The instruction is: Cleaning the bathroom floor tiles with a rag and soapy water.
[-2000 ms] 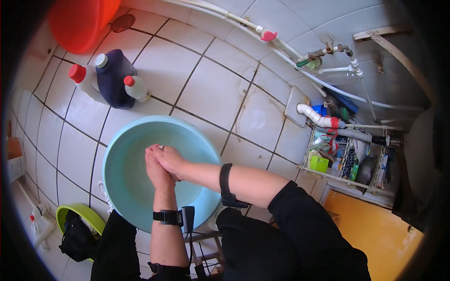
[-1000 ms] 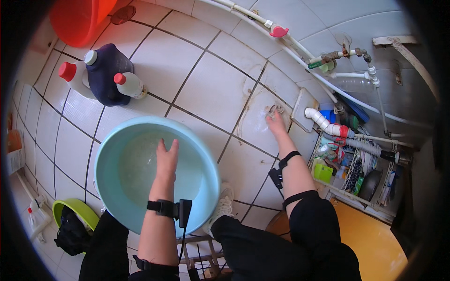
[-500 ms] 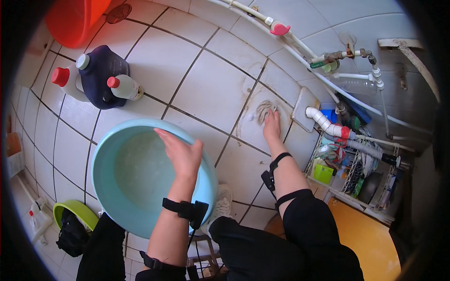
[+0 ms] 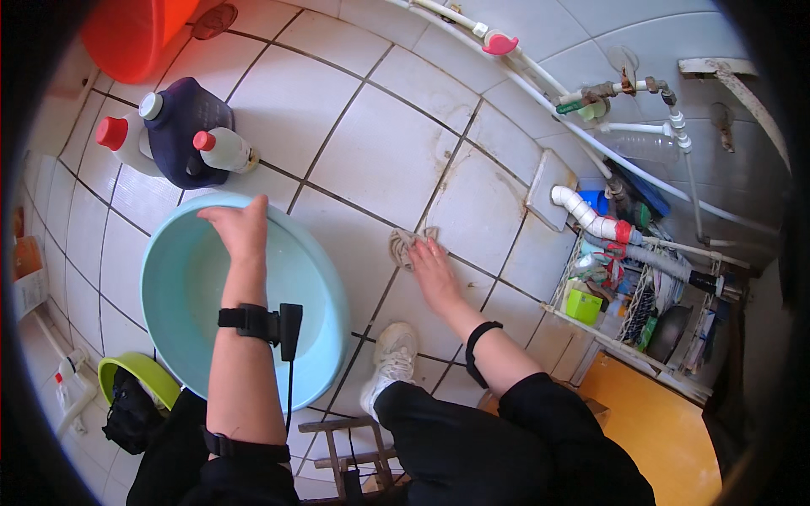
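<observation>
A large light-blue basin (image 4: 327,291) with cloudy water in it stands on the tiled floor, tilted a little. My left hand (image 4: 242,229) grips its far rim, the thumb toward the inside and the fingers over the edge. To the right of the basin, my right hand (image 4: 434,274) presses a crumpled beige rag (image 4: 402,248) against the floor tiles. The fingers lie over the rag and cover part of it. My white shoe (image 4: 393,363) is planted just below the rag.
Beyond the basin stand a dark purple jug (image 4: 187,139) and two white bottles with red caps (image 4: 226,152). An orange-red tub (image 4: 126,42) is at the far left, a green bowl (image 4: 156,379) at near left. White pipes (image 4: 582,211) and a cluttered rack (image 4: 633,312) line the right.
The basin has shifted left and slightly up, with my left hand moving to its far rim. My right hand and the rag have slid left and nearer across the tiles. My shoe shows more.
</observation>
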`<move>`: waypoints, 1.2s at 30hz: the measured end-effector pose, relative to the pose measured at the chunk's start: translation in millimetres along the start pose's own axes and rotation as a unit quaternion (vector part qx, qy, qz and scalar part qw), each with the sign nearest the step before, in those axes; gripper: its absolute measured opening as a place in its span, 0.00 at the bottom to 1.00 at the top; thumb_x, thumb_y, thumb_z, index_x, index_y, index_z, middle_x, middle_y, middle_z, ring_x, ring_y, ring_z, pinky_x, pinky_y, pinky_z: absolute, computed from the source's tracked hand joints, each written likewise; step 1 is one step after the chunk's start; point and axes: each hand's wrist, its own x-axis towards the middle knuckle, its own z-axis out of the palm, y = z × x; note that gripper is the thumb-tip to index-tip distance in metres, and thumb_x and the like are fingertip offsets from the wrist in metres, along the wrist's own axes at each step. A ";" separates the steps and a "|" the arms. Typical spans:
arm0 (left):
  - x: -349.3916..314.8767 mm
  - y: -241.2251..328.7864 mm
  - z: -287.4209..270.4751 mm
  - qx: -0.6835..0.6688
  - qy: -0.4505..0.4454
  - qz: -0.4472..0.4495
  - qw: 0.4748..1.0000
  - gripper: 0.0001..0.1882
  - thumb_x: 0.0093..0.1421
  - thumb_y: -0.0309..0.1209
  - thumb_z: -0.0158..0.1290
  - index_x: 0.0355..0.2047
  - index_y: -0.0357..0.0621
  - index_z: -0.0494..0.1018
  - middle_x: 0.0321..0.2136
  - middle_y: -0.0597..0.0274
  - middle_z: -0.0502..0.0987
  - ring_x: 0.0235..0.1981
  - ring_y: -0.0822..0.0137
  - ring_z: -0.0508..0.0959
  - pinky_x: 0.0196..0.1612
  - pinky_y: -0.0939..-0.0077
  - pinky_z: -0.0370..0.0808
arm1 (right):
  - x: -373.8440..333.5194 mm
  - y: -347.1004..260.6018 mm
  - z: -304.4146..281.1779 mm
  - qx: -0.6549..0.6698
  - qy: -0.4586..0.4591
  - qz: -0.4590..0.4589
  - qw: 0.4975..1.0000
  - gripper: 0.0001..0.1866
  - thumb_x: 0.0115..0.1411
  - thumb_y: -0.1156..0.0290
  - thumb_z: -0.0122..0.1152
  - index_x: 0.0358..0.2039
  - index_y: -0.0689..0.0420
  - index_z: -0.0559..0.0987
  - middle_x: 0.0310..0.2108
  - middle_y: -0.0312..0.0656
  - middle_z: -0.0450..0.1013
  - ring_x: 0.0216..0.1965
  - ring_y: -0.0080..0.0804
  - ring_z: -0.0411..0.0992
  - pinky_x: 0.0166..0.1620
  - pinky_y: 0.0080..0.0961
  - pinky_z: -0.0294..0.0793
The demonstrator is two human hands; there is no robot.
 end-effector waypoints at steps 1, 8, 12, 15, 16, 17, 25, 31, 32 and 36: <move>14.1 -7.1 -3.1 -0.006 0.011 -0.001 1.000 0.59 0.48 0.37 0.73 0.65 0.11 0.47 0.63 0.20 0.64 0.64 0.34 0.69 0.73 0.56 0.63 | -0.1 10.8 -0.4 -0.003 -0.015 -0.009 1.000 0.31 0.70 0.71 0.61 0.73 0.56 0.71 0.73 0.53 0.65 0.77 0.56 0.59 0.78 0.50 0.59; 105.4 -41.2 -39.4 -0.030 -0.005 -0.079 0.996 0.75 0.46 0.41 0.78 0.69 0.06 0.32 0.65 0.27 0.68 0.66 0.43 0.73 0.71 0.64 0.67 | 88.3 101.0 -16.1 -0.022 0.115 0.169 0.979 0.30 0.75 0.71 0.55 0.76 0.57 0.66 0.75 0.60 0.62 0.76 0.63 0.58 0.78 0.50 0.57; 102.3 -34.9 -57.9 -0.054 0.043 -0.133 0.989 0.79 0.49 0.43 0.78 0.72 0.08 0.27 0.69 0.27 0.65 0.69 0.42 0.71 0.73 0.63 0.66 | 82.4 55.8 -6.3 -0.063 0.067 0.149 0.985 0.30 0.75 0.69 0.55 0.74 0.64 0.67 0.77 0.60 0.58 0.77 0.63 0.57 0.79 0.49 0.57; 67.2 -19.7 -64.8 -0.083 0.038 -0.108 0.990 0.71 0.56 0.41 0.75 0.75 0.16 0.32 0.73 0.29 0.60 0.74 0.41 0.64 0.76 0.61 0.61 | 19.7 2.9 18.4 -0.042 0.050 0.043 0.997 0.27 0.75 0.70 0.54 0.71 0.63 0.71 0.76 0.56 0.62 0.77 0.59 0.57 0.79 0.48 0.57; 46.1 -13.9 -63.8 -0.063 0.035 -0.040 0.997 0.65 0.58 0.38 0.72 0.76 0.19 0.36 0.75 0.31 0.58 0.76 0.41 0.61 0.77 0.60 0.58 | -0.6 -12.9 17.8 -0.028 0.038 0.028 0.998 0.26 0.75 0.71 0.54 0.70 0.62 0.72 0.75 0.54 0.63 0.77 0.58 0.58 0.79 0.48 0.57; 21.4 -7.8 -59.0 -0.046 0.028 0.033 0.998 0.60 0.61 0.35 0.70 0.77 0.22 0.40 0.76 0.32 0.56 0.77 0.41 0.58 0.79 0.59 0.55 | -21.5 -16.5 13.6 -0.013 0.026 0.031 0.999 0.25 0.74 0.72 0.54 0.70 0.60 0.74 0.75 0.53 0.64 0.78 0.56 0.58 0.79 0.48 0.57; -208.7 7.4 13.3 -0.042 -0.375 0.148 0.914 0.38 0.67 0.21 0.54 0.77 0.35 0.58 0.77 0.35 0.59 0.77 0.35 0.60 0.79 0.52 0.58 | -103.1 33.7 8.8 -0.061 0.030 0.220 0.973 0.29 0.74 0.70 0.54 0.75 0.50 0.70 0.75 0.50 0.65 0.78 0.56 0.57 0.78 0.47 0.55; -240.6 -60.4 58.1 0.351 -0.458 -0.005 0.817 0.37 0.74 0.28 0.42 0.81 0.40 0.49 0.82 0.34 0.41 0.82 0.34 0.43 0.81 0.40 0.45 | -51.2 -19.6 42.1 -0.036 0.035 0.144 0.988 0.34 0.73 0.69 0.58 0.77 0.59 0.65 0.77 0.56 0.60 0.79 0.59 0.55 0.79 0.46 0.56; -232.0 -78.4 56.7 0.377 -0.450 -0.007 0.809 0.41 0.70 0.27 0.46 0.81 0.41 0.47 0.82 0.34 0.38 0.82 0.35 0.42 0.81 0.40 0.46 | -31.4 -49.1 33.9 -0.014 0.040 0.089 0.995 0.33 0.72 0.69 0.58 0.75 0.58 0.67 0.77 0.56 0.61 0.79 0.58 0.55 0.79 0.45 0.57; -239.2 -105.0 81.9 0.420 -0.442 0.028 0.792 0.47 0.68 0.27 0.50 0.82 0.45 0.41 0.83 0.37 0.31 0.83 0.38 0.41 0.81 0.38 0.48 | -13.4 -18.5 18.6 0.001 0.057 -0.005 0.998 0.29 0.70 0.73 0.57 0.72 0.55 0.72 0.74 0.53 0.67 0.78 0.53 0.60 0.78 0.44 0.60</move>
